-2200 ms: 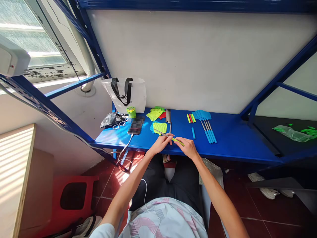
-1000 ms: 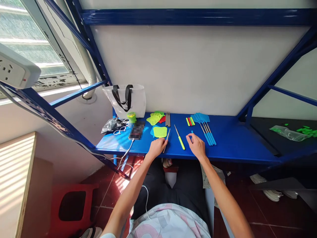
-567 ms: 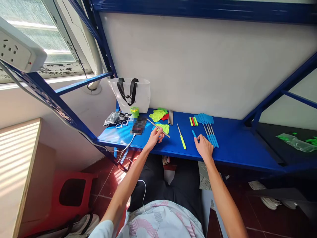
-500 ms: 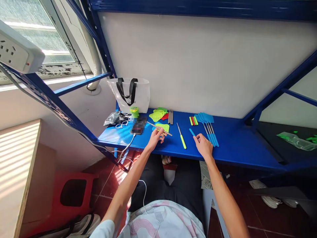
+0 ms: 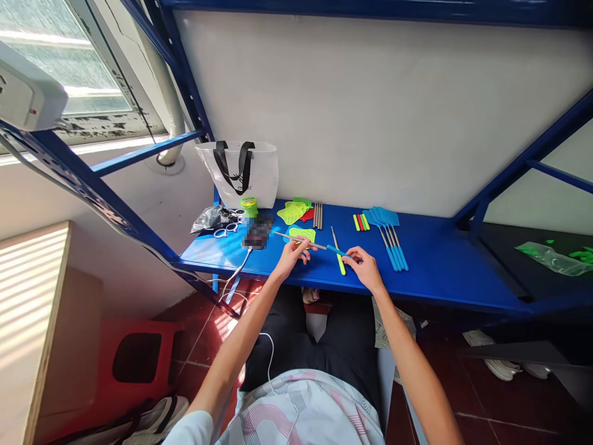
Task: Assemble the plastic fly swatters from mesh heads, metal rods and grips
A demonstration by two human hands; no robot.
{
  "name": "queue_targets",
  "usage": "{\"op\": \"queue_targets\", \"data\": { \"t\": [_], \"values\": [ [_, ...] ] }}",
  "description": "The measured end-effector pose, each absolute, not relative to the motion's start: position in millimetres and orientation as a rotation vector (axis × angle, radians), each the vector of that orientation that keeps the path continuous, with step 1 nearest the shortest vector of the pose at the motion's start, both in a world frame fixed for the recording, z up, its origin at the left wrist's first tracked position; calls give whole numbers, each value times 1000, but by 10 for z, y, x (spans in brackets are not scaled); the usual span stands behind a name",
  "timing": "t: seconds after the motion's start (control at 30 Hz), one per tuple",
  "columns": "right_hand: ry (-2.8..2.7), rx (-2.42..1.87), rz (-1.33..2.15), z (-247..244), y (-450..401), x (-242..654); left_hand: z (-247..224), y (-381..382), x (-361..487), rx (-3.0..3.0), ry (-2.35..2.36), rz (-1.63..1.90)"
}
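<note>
Metal rod [image 5: 301,240] and blue plastic sleeve [image 5: 337,251] are meeting nearly end to end above a blue steel shelf [image 5: 217,259], the rod's far end lying at the sleeve's mouth as a seated person is lining the two up. The person's left hand [image 5: 291,258] is closing narrowly around the rod, with its tip pointing toward the far left of the shelf. The right hand [image 5: 364,269] is pinching the sleeve's near end between thumb and fingers, keeping the two pieces roughly in one line.

Just below the sleeve, a lime-handled awl [image 5: 340,264] is lying along the shelf, while a lime mesh swatter head [image 5: 302,235] is resting beneath the rod. Farther off, a pile of mesh swatter heads [image 5: 291,213], a bundle of metal rods [image 5: 317,214], short colored sleeves [image 5: 360,222] and blue fly swatters [image 5: 391,244] are lying in separate groups, apparently sorted by kind and kept within reach.

At the left end, a blurred phone [image 5: 258,230] is sitting beside white-handled scissors [image 5: 225,230], a green tape roll [image 5: 249,207] and a white tote bag [image 5: 241,176].
</note>
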State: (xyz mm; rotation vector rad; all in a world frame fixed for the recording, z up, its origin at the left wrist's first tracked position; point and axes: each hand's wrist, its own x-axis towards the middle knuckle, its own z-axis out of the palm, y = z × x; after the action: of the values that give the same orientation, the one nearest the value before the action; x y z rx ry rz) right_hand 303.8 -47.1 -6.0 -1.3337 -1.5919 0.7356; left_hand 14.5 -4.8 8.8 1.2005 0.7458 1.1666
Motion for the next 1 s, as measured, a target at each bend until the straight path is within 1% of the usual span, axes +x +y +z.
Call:
{"op": "queue_targets", "data": {
  "t": [0.2, 0.37, 0.5, 0.73, 1.0],
  "values": [
    [-1436, -1297, 835, 2, -470, 3036, 87, -56, 147, 1186, 743, 1173],
    [-1233, -1172, 909, 41, -478, 3077, 96, -55, 135, 1211, 741, 1165],
    [-1296, -1193, 857, 44, -506, 3096, 77, -44, 124, 1210, 726, 1160],
    [-1262, -1113, 984, 33, -510, 3054, 23, -25, 118, 1211, 700, 1153],
    [-1289, -1180, 864, 52, -530, 3046, 65, -47, 126, 1231, 724, 1146]
  ]
}}
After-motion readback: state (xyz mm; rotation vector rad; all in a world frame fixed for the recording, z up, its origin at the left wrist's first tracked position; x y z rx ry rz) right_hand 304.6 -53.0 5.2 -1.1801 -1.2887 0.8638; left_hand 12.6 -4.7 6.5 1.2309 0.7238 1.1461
